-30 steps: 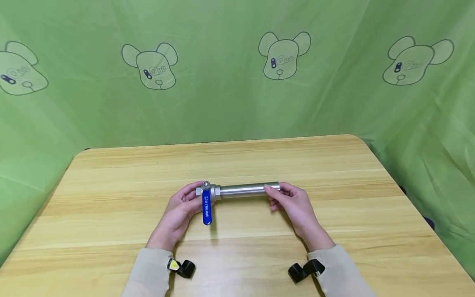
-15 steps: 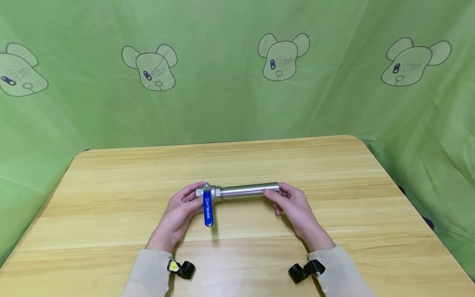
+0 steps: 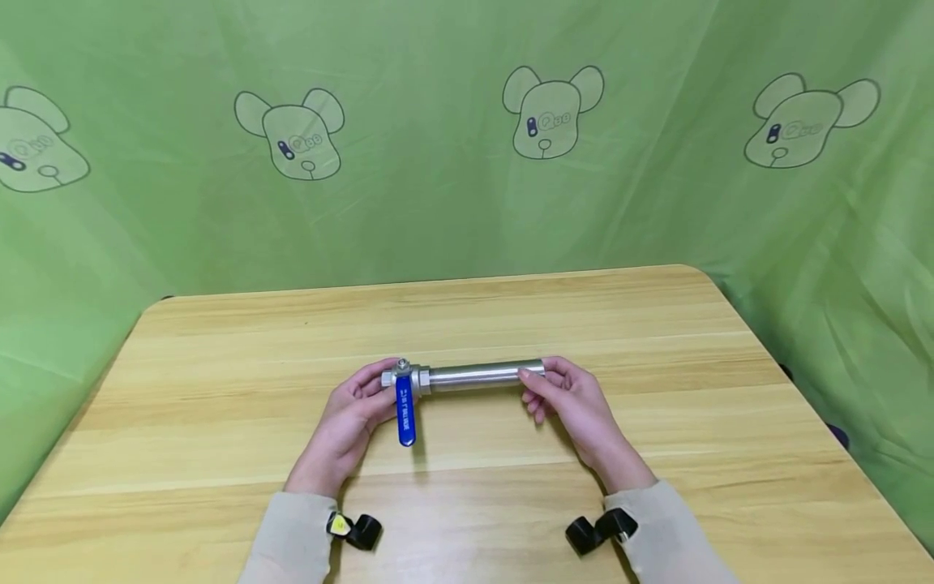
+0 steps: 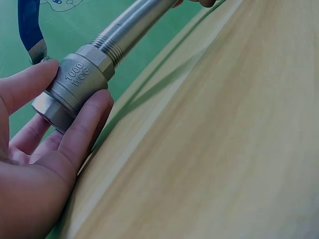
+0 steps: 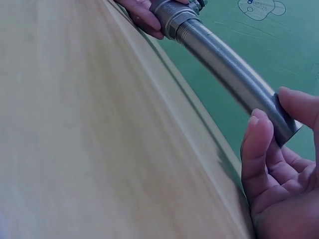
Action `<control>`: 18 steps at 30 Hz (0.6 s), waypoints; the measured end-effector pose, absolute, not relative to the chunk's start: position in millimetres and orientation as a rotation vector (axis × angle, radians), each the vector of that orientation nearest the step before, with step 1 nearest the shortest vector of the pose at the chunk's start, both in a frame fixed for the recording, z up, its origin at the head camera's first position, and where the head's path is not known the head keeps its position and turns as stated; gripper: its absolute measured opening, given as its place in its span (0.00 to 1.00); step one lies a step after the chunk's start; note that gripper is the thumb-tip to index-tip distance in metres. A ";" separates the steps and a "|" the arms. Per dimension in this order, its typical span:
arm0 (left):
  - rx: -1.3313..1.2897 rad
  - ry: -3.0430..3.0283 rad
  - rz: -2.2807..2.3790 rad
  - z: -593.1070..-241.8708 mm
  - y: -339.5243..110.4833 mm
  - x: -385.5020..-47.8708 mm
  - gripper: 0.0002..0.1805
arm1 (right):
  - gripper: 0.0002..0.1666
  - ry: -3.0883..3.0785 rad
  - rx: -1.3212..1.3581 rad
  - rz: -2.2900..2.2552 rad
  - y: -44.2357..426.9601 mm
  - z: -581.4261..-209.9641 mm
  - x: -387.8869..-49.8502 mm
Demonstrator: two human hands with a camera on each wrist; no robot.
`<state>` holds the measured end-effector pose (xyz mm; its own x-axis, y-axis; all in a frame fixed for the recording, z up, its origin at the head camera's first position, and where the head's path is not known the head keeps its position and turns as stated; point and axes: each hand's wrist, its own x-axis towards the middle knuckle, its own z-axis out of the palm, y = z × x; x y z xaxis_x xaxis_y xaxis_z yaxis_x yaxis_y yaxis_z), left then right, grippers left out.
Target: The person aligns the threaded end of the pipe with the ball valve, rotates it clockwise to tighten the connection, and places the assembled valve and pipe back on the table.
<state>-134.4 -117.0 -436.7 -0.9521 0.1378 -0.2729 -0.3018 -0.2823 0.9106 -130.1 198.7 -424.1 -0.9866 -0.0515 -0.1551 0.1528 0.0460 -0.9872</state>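
A steel ball valve [image 4: 77, 79] with a blue lever handle [image 3: 406, 414] is joined end to end with a plain steel pipe [image 3: 477, 375]. Threads [image 4: 107, 48] show on the pipe where it enters the valve's hexagonal collar. My left hand [image 3: 350, 418] grips the valve body between thumb and fingers, with the lever hanging toward me. At the other end, my right hand [image 3: 580, 410] holds the pipe between the thumb and curled fingers, as the right wrist view shows. Both pieces are held above the table, roughly level.
The wood-grain table [image 3: 467, 503] spreads under both hands. Behind and beside it hangs a green curtain [image 3: 423, 211] printed with bear-head outlines. Black camera mounts [image 3: 362, 531] sit at both sleeve cuffs.
My right fingers shift a little around the pipe's end, the lower ones moving into view beneath it. The left hand keeps its grip on the valve. The head view drifts slightly.
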 end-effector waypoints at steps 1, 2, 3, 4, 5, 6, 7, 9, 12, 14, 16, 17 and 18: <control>-0.207 1.686 2.308 -437.0 -116.8 -134.4 0.31 | 0.19 2.157 0.111 -2.065 198.7 -424.2 -130.0; -0.206 1.690 2.307 -437.0 -116.8 -134.1 0.31 | 0.19 2.156 0.117 -2.060 198.7 -424.1 -129.8; -0.207 1.690 2.306 -436.9 -116.8 -133.9 0.32 | 0.19 2.156 0.122 -2.056 198.7 -424.3 -129.7; -0.207 1.689 2.304 -437.0 -116.8 -133.8 0.32 | 0.19 2.156 0.127 -2.053 198.7 -424.5 -129.6; -0.209 1.686 2.307 -436.9 -116.8 -133.7 0.31 | 0.19 2.155 0.128 -2.054 198.8 -424.7 -129.5; -0.208 1.686 2.305 -436.8 -116.8 -133.5 0.31 | 0.19 2.154 0.128 -2.054 198.8 -424.7 -129.3; -0.211 1.683 2.307 -436.8 -116.8 -133.5 0.31 | 0.20 2.151 0.123 -2.057 198.9 -424.8 -129.2; -0.211 1.677 2.307 -436.9 -116.7 -133.7 0.31 | 0.20 2.140 0.104 -2.070 199.0 -424.8 -129.2; -0.203 1.673 2.304 -436.8 -117.2 -133.7 0.32 | 0.23 2.114 0.066 -2.098 199.2 -424.9 -129.3; -0.201 1.672 2.304 -436.6 -117.4 -133.7 0.32 | 0.26 2.099 0.043 -2.114 199.4 -425.1 -129.6; -0.197 1.672 2.303 -436.1 -118.0 -133.6 0.32 | 0.28 2.089 0.033 -2.122 199.7 -425.0 -129.7; -0.197 1.671 2.304 -436.0 -118.0 -133.7 0.32 | 0.28 2.086 0.032 -2.124 199.9 -425.0 -129.7; -0.199 1.668 2.305 -435.8 -117.9 -133.8 0.32 | 0.28 2.083 0.033 -2.122 200.1 -424.9 -129.7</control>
